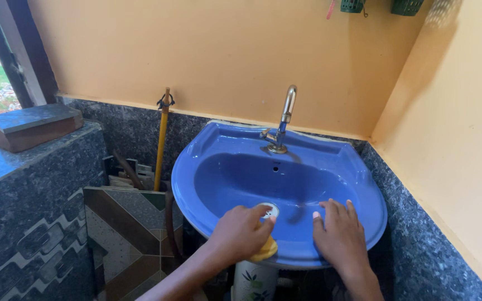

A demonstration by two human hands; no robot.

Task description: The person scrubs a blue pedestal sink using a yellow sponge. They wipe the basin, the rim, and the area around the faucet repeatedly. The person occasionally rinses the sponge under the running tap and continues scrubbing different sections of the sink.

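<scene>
Inside one glossy blue basin (308, 167), my left hand (240, 231) clamps one yellow sponge (265, 251) while my right hand (338, 237) lies flat, fingers spread.

One view only, from a camera worn on the person's head. It looks steeply down and forward over the near rim of a blue wash basin (224, 139), close enough that the basin fills the middle, facing the orange back wall (207, 50) where it meets the right-hand wall in a corner.
</scene>
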